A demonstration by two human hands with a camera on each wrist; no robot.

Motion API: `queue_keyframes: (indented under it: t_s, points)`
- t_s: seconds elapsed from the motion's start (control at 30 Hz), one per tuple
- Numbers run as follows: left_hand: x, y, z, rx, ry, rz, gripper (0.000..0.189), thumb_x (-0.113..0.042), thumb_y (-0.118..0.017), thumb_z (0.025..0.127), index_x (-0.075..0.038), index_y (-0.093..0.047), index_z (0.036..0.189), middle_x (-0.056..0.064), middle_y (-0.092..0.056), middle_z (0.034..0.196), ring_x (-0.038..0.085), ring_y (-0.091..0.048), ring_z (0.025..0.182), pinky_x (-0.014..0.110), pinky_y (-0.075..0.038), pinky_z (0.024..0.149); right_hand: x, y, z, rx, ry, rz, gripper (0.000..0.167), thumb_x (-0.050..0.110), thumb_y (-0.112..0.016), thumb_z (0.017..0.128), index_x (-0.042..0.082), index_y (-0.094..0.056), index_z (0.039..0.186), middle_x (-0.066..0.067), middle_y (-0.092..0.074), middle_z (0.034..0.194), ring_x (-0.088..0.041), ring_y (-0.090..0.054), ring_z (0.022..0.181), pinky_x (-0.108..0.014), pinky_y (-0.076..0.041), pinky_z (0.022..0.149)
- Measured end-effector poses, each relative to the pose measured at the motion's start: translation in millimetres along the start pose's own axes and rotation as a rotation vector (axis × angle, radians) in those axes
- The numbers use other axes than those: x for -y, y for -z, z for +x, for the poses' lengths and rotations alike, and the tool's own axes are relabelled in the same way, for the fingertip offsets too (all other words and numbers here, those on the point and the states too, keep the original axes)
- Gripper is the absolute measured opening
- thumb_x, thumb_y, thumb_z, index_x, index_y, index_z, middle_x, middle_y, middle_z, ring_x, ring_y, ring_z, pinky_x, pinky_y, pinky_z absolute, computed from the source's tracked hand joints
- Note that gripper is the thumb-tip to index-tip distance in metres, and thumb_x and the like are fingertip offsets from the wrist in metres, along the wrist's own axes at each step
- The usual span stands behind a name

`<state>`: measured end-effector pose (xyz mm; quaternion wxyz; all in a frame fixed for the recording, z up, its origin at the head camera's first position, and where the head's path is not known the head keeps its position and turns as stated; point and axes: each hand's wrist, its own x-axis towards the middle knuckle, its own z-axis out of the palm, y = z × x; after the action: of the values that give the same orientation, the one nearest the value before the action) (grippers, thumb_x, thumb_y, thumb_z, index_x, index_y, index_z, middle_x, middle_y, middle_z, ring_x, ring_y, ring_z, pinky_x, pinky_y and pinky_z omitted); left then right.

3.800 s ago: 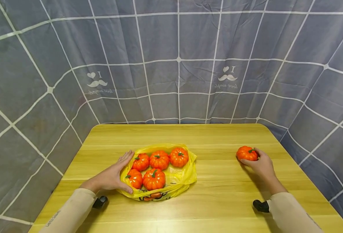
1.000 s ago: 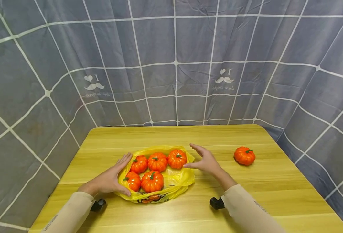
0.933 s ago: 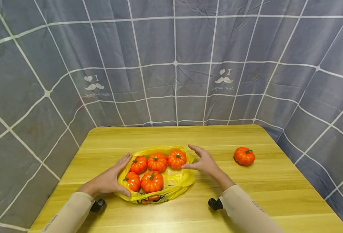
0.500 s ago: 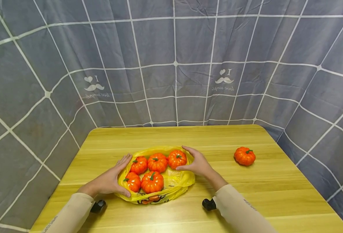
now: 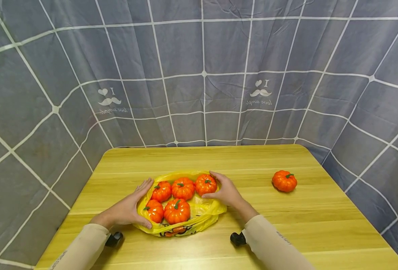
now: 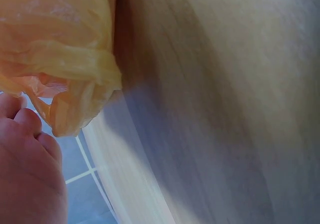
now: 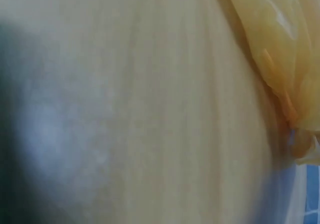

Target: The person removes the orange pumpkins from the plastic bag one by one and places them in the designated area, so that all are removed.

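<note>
In the head view, an open yellow plastic bag (image 5: 203,221) lies on the table with several small orange pumpkins in it. My left hand (image 5: 128,207) rests against the bag's left side, thumb spread from fairly straight fingers. At the bag's right end, my right hand (image 5: 226,191) grips the back-right pumpkin (image 5: 205,184), fingers behind it and thumb in front. Another pumpkin (image 5: 177,211) sits at the front of the bag. Some of the left fingers (image 6: 27,121) and the yellow bag (image 6: 75,64) show in the left wrist view. The right wrist view shows only bag (image 7: 280,49) and wood.
One loose pumpkin (image 5: 284,181) stands on the right part of the wooden table (image 5: 253,161). Grey checked curtains (image 5: 226,93) hang behind and at both sides. Black wrist mounts (image 5: 238,239) stick out under the sleeves.
My right hand has released a pumpkin at the table's right, moved left to the bag, and closed around the back-right pumpkin there. The left hand has stayed at the bag's left side.
</note>
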<state>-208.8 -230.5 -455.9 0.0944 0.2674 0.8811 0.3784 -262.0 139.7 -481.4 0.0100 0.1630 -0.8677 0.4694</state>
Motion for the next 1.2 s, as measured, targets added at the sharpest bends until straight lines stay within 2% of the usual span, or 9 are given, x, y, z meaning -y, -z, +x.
queue_keyframes:
  t_s: [0.53, 1.2]
  points:
    - [-0.4, -1.3, 0.5, 0.001, 0.005, -0.013, 0.14, -0.04, -0.097, 0.061, -0.003, -0.008, 0.162, 0.016, 0.001, 0.167, 0.043, 0.002, 0.151, 0.066, -0.004, 0.115, -4.3, -6.8, -0.2, -0.029, 0.007, -0.048, 0.089, 0.024, -0.095, 0.07, 0.002, -0.052, 0.145, -0.017, -0.054, 0.143, -0.035, -0.05, 0.131, -0.048, -0.04, 0.109]
    - [-1.0, -0.3, -0.1, 0.002, 0.007, -0.003, 0.139, -0.04, -0.097, 0.06, 0.0, -0.009, 0.161, 0.021, 0.0, 0.166, 0.043, 0.002, 0.15, 0.067, -0.004, 0.115, -2.8, -6.9, -0.7, -0.019, 0.002, -0.024, 0.087, 0.025, -0.093, 0.073, 0.002, -0.052, 0.145, -0.016, -0.054, 0.143, -0.035, -0.051, 0.13, -0.048, -0.042, 0.108]
